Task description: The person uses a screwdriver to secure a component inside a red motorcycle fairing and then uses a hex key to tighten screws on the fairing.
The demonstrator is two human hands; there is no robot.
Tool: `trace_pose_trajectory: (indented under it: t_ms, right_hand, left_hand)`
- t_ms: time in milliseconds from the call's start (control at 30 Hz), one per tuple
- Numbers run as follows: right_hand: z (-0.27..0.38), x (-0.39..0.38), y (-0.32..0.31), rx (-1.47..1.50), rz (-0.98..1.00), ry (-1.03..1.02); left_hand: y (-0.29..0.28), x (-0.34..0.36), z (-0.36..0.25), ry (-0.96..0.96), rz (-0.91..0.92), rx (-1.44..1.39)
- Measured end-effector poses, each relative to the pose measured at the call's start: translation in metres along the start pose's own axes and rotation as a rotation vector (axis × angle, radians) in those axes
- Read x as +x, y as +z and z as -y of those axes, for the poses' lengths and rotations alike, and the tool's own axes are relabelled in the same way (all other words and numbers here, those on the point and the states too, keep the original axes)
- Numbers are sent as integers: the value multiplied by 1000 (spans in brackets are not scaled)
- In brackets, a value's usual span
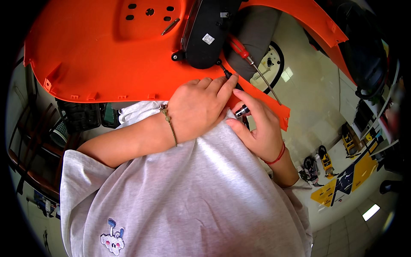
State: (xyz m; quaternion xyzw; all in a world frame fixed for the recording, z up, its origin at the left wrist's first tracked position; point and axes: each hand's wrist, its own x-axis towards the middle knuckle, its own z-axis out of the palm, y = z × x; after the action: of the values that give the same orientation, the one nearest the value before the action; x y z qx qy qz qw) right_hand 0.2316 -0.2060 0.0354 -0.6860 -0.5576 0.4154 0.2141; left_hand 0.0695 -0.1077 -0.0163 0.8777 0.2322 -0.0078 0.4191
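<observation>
A large orange plastic panel [107, 70] lies in front of me, with a long black housing [203, 43] on it. From the housing's near end runs a short black cable [221, 66]. My left hand [199, 107] lies over the panel's near edge, fingers bent together, with its index fingertip at the cable; the thumb is mostly hidden. To its right, my right hand [263, 128] is curled with thumb and forefinger around a black cylindrical connector [242, 110] with a silver band. A red-handled screwdriver [257, 68] rests across the panel's right arm.
A small metal bit [170, 26] lies on the panel left of the housing. Beyond the screwdriver is a round black-rimmed object [280, 64]. A black tool case [79, 115] sits at left, near wooden chairs [32, 162]. Yellow and black parts [326, 162] are at right.
</observation>
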Motion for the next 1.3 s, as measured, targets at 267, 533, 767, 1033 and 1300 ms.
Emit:
trace_pose_trajectory:
  t_ms: [267, 533, 767, 1033, 1300]
  right_hand:
    - [-2, 21, -13, -338, -80, -197]
    - [-7, 10, -1, 1199, -55, 637]
    - [-18, -14, 12, 1767, -94, 604]
    - [-7, 7, -17, -507, -122, -163]
    - [16, 10, 2, 274, -132, 461]
  left_hand:
    - [-3, 2, 1, -2, 27, 7]
    - [-2, 1, 2, -30, 50, -24]
    - [0, 3, 2, 5, 30, -6]
    - [0, 1, 1, 11, 8, 13]
    - [-1, 2, 1, -17, 55, -5]
